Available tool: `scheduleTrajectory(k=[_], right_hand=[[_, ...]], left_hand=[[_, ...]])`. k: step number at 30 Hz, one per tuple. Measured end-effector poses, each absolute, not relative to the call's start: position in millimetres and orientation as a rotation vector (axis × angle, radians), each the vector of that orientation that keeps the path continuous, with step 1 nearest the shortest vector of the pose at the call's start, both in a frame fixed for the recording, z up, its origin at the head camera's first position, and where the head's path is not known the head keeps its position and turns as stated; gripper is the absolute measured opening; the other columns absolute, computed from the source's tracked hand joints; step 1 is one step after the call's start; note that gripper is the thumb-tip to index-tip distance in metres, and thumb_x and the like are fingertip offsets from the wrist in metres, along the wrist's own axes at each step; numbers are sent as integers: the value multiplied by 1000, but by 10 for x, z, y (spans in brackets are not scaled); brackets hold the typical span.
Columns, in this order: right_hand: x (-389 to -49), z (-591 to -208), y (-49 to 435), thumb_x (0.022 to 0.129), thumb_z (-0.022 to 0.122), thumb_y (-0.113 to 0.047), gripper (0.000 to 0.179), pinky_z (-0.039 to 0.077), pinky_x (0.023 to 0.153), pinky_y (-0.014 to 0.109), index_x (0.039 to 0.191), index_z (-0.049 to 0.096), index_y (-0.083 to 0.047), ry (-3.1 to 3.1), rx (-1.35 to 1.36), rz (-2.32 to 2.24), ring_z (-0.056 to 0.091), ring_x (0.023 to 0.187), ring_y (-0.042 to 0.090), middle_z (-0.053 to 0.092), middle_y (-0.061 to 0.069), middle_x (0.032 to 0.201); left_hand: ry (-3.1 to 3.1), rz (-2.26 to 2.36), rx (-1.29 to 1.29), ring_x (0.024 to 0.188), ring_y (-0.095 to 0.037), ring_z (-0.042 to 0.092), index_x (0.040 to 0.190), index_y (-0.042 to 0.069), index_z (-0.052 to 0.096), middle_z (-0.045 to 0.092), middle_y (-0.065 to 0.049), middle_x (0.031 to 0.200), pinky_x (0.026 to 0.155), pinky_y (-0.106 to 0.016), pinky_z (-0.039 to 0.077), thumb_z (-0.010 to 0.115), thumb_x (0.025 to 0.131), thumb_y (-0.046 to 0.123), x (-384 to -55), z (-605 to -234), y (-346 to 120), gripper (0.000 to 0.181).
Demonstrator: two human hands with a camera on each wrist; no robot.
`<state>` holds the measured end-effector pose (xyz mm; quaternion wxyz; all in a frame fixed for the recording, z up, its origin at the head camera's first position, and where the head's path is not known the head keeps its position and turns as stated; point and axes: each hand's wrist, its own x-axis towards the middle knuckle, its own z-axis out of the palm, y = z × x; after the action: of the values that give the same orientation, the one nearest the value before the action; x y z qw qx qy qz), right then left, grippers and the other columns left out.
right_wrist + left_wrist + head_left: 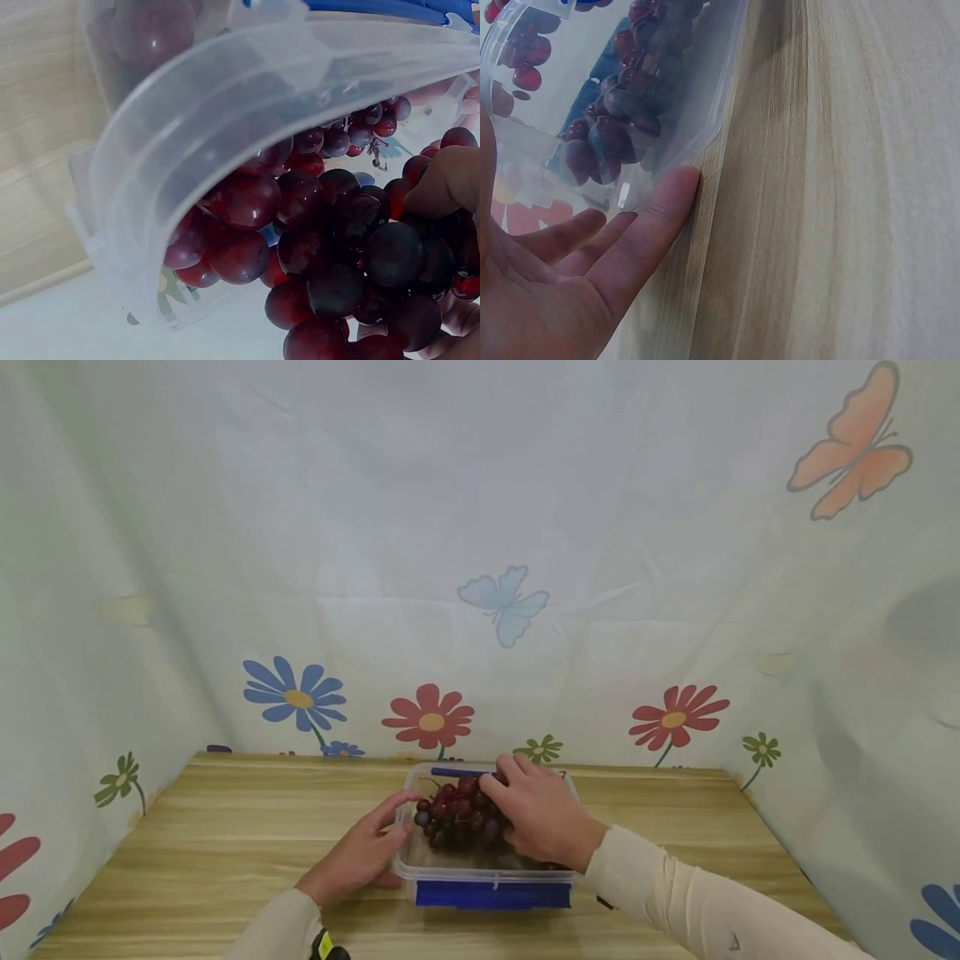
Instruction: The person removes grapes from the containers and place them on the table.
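Note:
A clear plastic food container (486, 875) with blue latches stands on the table. In it lie dark red grapes, seen through its wall in the left wrist view. My right hand (543, 810) reaches over the container from the right and grips a bunch of grapes (459, 810) at its right part. In the right wrist view, fingers (450, 180) press into this bunch near the rim, above other grapes (244, 202). My left hand (362, 847) is at the container's left side, fingers extended, with a fingertip (681, 180) right at the container's lower edge.
The wood-grain table (262, 827) runs up to a pale curtain (360, 527) printed with flowers and butterflies, which also encloses the left and right sides. A blue latch (492, 894) faces me at the container's front, another lies along its far side.

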<state>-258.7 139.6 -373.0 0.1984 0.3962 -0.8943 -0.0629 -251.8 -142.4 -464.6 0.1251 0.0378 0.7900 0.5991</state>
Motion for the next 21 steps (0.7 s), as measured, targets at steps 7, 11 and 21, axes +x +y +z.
scheduleTrajectory(k=[7,11,21], right_hand=[[-2607,-3719,1443,77,85,-17,47,52,64,29,115,59,-17,-2478,1082,-140,51,91,18,52,2,100],[-2618,-3673,1491,76,86,-15,50,50,64,30,117,59,-17,-2473,1079,-118,50,89,18,52,2,99],[-2604,-3585,1655,75,87,-13,53,52,63,32,120,59,-15,-2489,1038,-138,52,88,19,54,5,103]], left_hand=[[2314,1743,113,139,-49,48,146,40,52,27,-16,171,59,-46,65,54,107,22,-2502,-4631,-1427,43],[2319,1746,137,148,-55,37,147,38,51,22,-20,173,59,-46,65,54,107,20,-2492,-4618,-1438,44],[2313,1743,139,139,-52,49,147,38,52,24,-21,172,59,-46,64,53,108,21,-2503,-4638,-1428,42]])
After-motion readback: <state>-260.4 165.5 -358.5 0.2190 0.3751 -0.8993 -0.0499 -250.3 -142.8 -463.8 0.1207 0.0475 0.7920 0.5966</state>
